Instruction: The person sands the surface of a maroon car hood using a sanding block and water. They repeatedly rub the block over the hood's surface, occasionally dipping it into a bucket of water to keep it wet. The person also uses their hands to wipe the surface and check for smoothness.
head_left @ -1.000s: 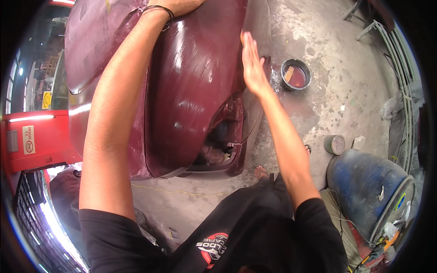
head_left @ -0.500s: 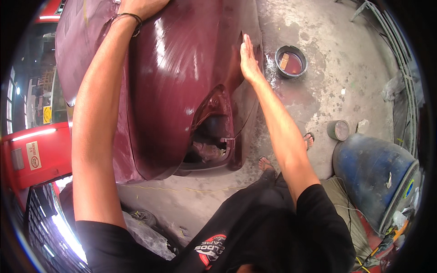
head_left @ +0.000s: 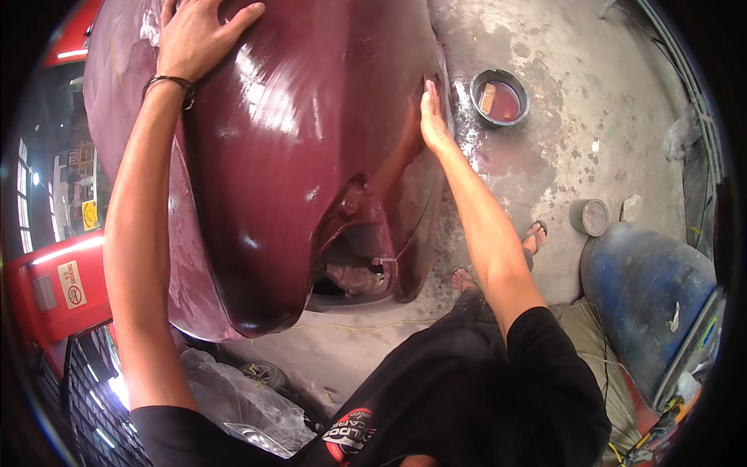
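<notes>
A glossy maroon car body panel [head_left: 264, 156] fills the middle, streaked with light reflections and dull at its left edge. My left hand [head_left: 204, 35] lies on the panel's upper left with thumb and fingers apart; its fingertips run out of the top of the picture. On the panel's right side, my right hand [head_left: 434, 117] rests flat, seen edge-on, with the fingers stretched forward. Nothing shows in either hand, though the right palm is hidden. Nearer me, the panel has a lamp opening [head_left: 358, 265] with bare inner parts.
Right of the car, a black tub [head_left: 476, 100] holds reddish liquid and a tan block [head_left: 488, 99]. A can [head_left: 589, 218] and a large blue drum [head_left: 646, 288] stand on the concrete at right. Plastic sheeting [head_left: 249, 405] lies lower left; a thin yellow cord [head_left: 373, 324] crosses the floor.
My left hand has come back toward me along the panel and shows more fully, fingers spread. My right hand sits slightly nearer, still flat on the side. The view has shifted a little.
</notes>
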